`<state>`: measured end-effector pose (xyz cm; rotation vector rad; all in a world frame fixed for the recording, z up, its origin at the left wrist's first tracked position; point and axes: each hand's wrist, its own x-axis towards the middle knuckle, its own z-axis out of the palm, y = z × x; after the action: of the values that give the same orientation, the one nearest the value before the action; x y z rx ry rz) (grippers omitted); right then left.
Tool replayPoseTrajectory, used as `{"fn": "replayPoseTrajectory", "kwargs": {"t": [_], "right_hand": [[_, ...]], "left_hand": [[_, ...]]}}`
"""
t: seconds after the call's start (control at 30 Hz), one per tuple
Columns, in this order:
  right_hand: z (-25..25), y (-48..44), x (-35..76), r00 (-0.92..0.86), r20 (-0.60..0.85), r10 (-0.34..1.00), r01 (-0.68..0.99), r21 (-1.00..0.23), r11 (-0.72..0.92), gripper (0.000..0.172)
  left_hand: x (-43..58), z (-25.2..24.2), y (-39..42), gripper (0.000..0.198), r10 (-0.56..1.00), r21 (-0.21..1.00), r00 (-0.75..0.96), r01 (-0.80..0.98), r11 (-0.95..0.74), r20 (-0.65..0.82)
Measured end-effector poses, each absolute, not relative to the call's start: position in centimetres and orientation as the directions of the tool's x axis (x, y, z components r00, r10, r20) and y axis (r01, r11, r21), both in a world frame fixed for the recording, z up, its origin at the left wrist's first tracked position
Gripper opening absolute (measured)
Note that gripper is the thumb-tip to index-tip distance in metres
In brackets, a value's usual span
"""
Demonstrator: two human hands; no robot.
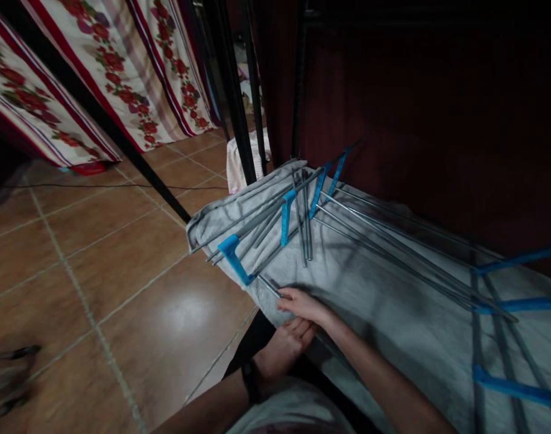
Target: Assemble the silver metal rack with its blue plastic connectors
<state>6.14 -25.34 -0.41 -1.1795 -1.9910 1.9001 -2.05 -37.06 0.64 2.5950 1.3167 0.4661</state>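
Note:
My right hand point(305, 303) is closed around a thin grey metal tube point(269, 286), just short of the corner of a blue plastic bracket point(234, 259). Right below it, my left hand point(287, 345), with a dark band at the wrist, has its fingers curled at the same tube; its fingertips are partly hidden. The tube shows again beyond the hands and passes under my right forearm. More blue brackets point(286, 217) join long grey tubes into a rack-like frame. Several loose short tubes point(305, 226) lie within it.
A grey blanket point(375, 277) covers the surface under the frame. More blue brackets point(524, 389) and tubes extend at the right. Dark posts point(232, 90) rise at the surface's far end. Tiled floor point(135, 271) and a floral curtain point(117, 72) are at the left.

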Motion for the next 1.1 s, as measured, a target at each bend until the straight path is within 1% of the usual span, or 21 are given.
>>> {"fn": "replayPoseTrajectory", "kwargs": {"t": [0.07, 0.1, 0.13, 0.17, 0.2, 0.23, 0.27, 0.3, 0.33, 0.37, 0.43, 0.53, 0.67, 0.8, 1.1], "right_hand": [[0.1, -25.1, 4.9, -0.687, -0.453, 0.568, 0.502, -0.861, -0.081, 0.015], [0.3, -25.2, 4.5, -0.673, -0.455, 0.582, 0.534, -0.844, -0.042, 0.018], [0.5, -25.2, 4.3, -0.658, -0.445, 0.607, 0.557, -0.830, -0.005, 0.019], [0.6, -25.4, 4.2, -0.651, -0.425, 0.629, 0.569, -0.822, 0.033, 0.020], [0.6, -25.6, 4.3, -0.655, -0.398, 0.642, 0.568, -0.820, 0.071, 0.019], [0.6, -25.8, 4.3, -0.666, -0.372, 0.646, 0.561, -0.821, 0.105, 0.019], [0.5, -26.0, 4.4, -0.677, -0.352, 0.646, 0.555, -0.821, 0.135, 0.020], [0.4, -26.2, 4.5, -0.685, -0.337, 0.646, 0.553, -0.818, 0.160, 0.022], [0.3, -26.4, 4.5, -0.690, -0.326, 0.647, 0.555, -0.811, 0.184, 0.024], [0.1, -26.6, 4.5, -0.690, -0.319, 0.649, 0.559, -0.804, 0.200, 0.026], [-0.2, -26.9, 4.4, -0.689, -0.315, 0.652, 0.564, -0.799, 0.210, 0.029], [-0.7, -27.2, 4.2, -0.689, -0.288, 0.666, 0.551, -0.804, 0.223, 0.034], [-1.1, -27.7, 4.4, -0.690, -0.258, 0.677, 0.543, -0.802, 0.248, 0.041], [-1.0, -28.2, 4.7, -0.679, -0.265, 0.685, 0.554, -0.797, 0.240, 0.048], [0.2, -29.0, 5.2, -0.704, -0.263, 0.660, 0.554, -0.785, 0.278, 0.041]], "left_hand": [[-2.9, 0.3, -38.7, 0.037, 0.763, 0.325, 0.589, 0.690, -0.647, 0.268], [-3.8, 0.0, -39.4, 0.035, 0.756, 0.332, 0.573, 0.679, -0.655, 0.317], [-5.1, -0.2, -40.0, 0.032, 0.777, 0.348, 0.509, 0.700, -0.624, 0.370], [-6.6, -0.5, -40.4, 0.028, 0.823, 0.383, 0.383, 0.747, -0.543, 0.419], [-8.3, -0.7, -40.5, 0.024, 0.870, 0.441, 0.178, 0.805, -0.397, 0.460], [-10.0, -0.7, -40.2, 0.019, 0.883, 0.521, -0.074, 0.829, -0.204, 0.463], [-11.7, -0.7, -39.6, 0.017, 0.849, 0.602, -0.302, 0.798, -0.023, 0.433], [-13.1, -0.6, -38.7, 0.022, 0.814, 0.665, -0.436, 0.742, 0.084, 0.384], [-14.3, -0.3, -37.6, 0.031, 0.808, 0.715, -0.487, 0.689, 0.122, 0.331], [-15.1, -0.1, -36.4, 0.036, 0.833, 0.748, -0.479, 0.652, 0.125, 0.279], [-15.8, 0.4, -34.1, 0.035, 0.891, 0.767, -0.417, 0.626, 0.139, 0.179], [-15.3, 1.0, -32.2, 0.036, 0.901, 0.724, -0.426, 0.646, 0.239, 0.083], [-14.5, 1.9, -32.2, 0.038, 0.910, 0.689, -0.410, 0.676, 0.261, 0.057], [-14.1, 2.6, -32.4, 0.041, 0.912, 0.681, -0.411, 0.670, 0.296, 0.008], [-14.0, 3.0, -32.5, 0.037, 0.929, 0.690, -0.369, 0.668, 0.278, -0.017]]}}
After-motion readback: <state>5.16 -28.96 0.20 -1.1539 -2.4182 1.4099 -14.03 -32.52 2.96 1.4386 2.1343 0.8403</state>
